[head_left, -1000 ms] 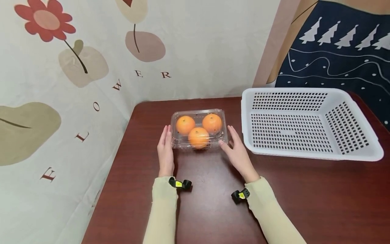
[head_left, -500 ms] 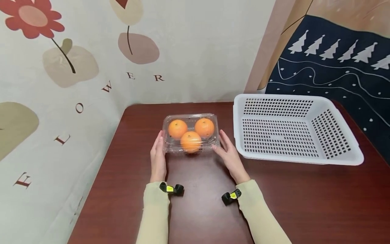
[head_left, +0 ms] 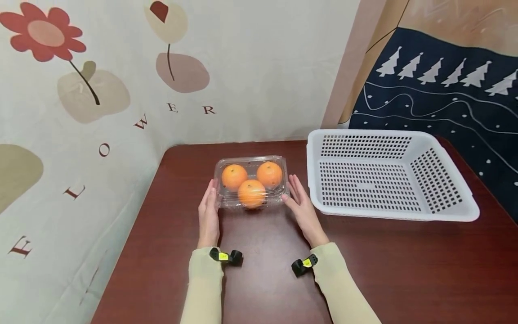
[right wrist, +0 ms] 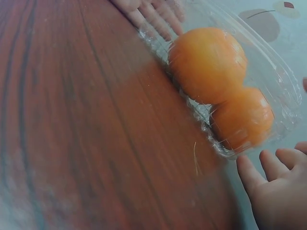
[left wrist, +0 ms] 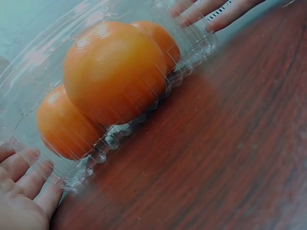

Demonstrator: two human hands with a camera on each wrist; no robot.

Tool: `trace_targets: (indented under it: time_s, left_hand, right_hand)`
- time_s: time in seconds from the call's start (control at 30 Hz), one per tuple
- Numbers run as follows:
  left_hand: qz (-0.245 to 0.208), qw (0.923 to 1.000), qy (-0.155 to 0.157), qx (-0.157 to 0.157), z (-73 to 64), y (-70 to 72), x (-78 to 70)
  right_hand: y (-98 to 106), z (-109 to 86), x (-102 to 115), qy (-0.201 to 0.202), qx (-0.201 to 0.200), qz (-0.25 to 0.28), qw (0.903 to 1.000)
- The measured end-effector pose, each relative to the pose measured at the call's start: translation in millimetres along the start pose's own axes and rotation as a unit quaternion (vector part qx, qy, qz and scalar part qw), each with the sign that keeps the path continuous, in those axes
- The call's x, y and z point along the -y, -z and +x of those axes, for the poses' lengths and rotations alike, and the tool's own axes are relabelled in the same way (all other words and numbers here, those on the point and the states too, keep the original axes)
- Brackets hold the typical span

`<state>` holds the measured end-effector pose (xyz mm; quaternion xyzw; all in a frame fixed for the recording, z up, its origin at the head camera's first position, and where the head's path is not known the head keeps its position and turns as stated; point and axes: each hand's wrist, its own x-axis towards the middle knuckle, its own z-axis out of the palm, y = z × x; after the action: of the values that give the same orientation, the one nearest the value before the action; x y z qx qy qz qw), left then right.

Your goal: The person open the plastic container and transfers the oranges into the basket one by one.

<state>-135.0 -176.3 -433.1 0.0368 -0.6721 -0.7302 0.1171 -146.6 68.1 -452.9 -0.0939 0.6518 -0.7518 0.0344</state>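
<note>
A clear plastic clamshell box [head_left: 250, 158] with its lid down sits on the dark red-brown table [head_left: 259, 243]. Inside it are three oranges: the front orange [head_left: 252, 193], the back left orange [head_left: 234, 177] and the back right orange [head_left: 269, 174]. My left hand [head_left: 208, 216] lies along the box's left side, fingers straight and fingertips right at the wall. Along the right side stretches my right hand [head_left: 303, 211], thumb at the front corner. In the right wrist view my right hand [right wrist: 283, 191] shows its fingers extended and slightly spread.
To the right of the box stands a large white perforated basket [head_left: 366, 215]. A cloth wall with printed flowers [head_left: 259, 67] rises behind and left of the table. Dark cloth with white trees [head_left: 429, 99] hangs at the back right. Small black cameras sit on both wrists.
The head view has shifted, so the table, box and basket appear farther left and slightly lower. Hands and box keep the same places relative to each other.
</note>
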Motion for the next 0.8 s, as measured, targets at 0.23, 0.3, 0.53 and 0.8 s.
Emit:
trace_targets:
  time_s: [0.23, 0.3, 0.53, 0.8]
  left_hand:
    - [-0.009, 0.9999, -0.002, 0.006, -2.1, 0.5, 0.5]
    - [-0.006, 0.9998, -0.006, 0.016, -1.6, 0.5, -0.2]
    - [0.02, 0.9979, -0.013, 0.061, 4.6, 9.3, 9.0]
    - [0.032, 0.9951, -0.011, 0.093, 2.9, 11.8, 0.1]
  right_hand:
    - [-4, -4.5, 14, -0.005, 0.006, 0.002, 1.0]
    - [-6, -6.3, 20, -0.003, 0.011, -0.001, 0.9999]
    - [-5, -6.9, 22, 0.013, 0.025, -0.011, 0.9996]
    - [-7, -6.8, 23, 0.0, 0.028, -0.033, 0.9991]
